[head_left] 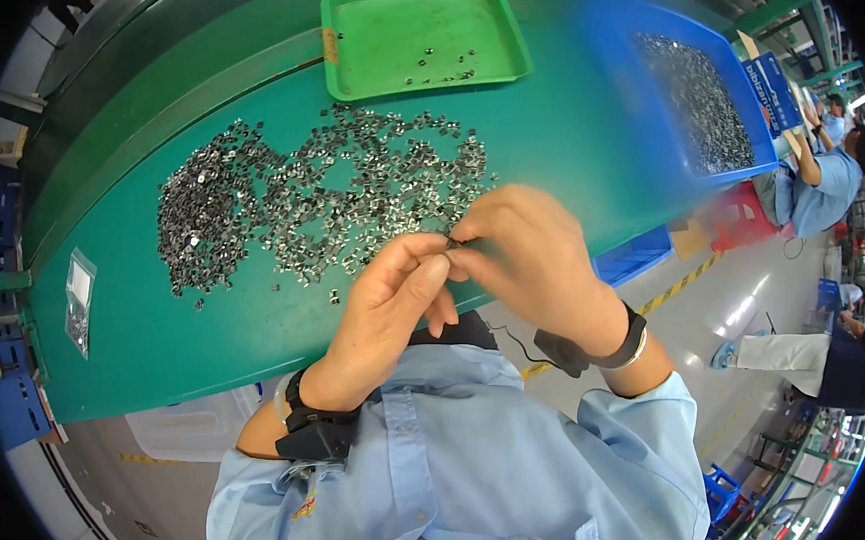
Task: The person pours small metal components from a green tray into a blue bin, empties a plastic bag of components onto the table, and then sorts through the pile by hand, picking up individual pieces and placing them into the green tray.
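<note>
My left hand (pixel 388 302) and my right hand (pixel 526 251) meet over the front edge of the green table, fingertips pinched together. Between them is a tiny dark part (pixel 453 242), mostly covered by the fingers; its exact kind is too small to make out. Just beyond my hands lies a wide spread of small black and silver metal pieces (pixel 359 180), heaped more thickly at its left (pixel 201 216). Behind that spread sits a green tray (pixel 424 29) with several of the small pieces on its bottom.
A blue bin (pixel 700 103) full of small metal pieces stands at the right. A clear plastic bag (pixel 79 301) lies on the table's left end. Further right are a red crate (pixel 747 217), a blue crate (pixel 637 254) and people in blue shirts (pixel 825 182).
</note>
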`<state>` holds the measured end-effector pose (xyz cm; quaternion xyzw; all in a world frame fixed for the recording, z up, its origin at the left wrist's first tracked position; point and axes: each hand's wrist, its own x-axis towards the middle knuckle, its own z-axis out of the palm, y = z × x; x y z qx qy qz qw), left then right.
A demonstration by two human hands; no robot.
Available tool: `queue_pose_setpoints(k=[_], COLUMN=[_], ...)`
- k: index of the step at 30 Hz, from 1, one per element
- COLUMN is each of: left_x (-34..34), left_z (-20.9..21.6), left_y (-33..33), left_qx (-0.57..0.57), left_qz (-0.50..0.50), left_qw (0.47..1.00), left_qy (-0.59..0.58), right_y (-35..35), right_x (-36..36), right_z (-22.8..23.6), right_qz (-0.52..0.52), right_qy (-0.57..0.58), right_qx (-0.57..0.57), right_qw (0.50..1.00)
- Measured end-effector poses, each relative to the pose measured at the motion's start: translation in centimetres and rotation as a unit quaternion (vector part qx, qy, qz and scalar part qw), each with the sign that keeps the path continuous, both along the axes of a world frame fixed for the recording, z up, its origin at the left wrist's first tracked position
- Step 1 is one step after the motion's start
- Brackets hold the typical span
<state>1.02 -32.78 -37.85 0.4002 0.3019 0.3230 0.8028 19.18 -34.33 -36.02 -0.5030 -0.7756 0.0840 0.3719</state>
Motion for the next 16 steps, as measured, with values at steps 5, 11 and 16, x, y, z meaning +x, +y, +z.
queue_pose_setpoints(k=[5, 11, 16], left_x=[-0.8, -1.7, -2.1], left_z=[-0.6, -0.4, -0.4], left_y=[0.2, 0.5, 0.6], left_qx=[0.009, 0.017, 0.052], left_qz=[0.005, 0.002, -0.027], left_qw=[1.0, 1.0, 0.998], left_qy=[-0.007, 0.009, 0.022], right_y=[-0.4, -0.9, -1.4], right_x=[-2.3, -2.8, -2.3], right_z=[-0.3, -0.6, -0.4], right_qz=[-0.021, 0.0, 0.034], right_qy=[-0.032, 0.021, 0.12], right_qx=[0.036, -0.015, -0.1], right_qw=[0.999, 1.0, 0.987])
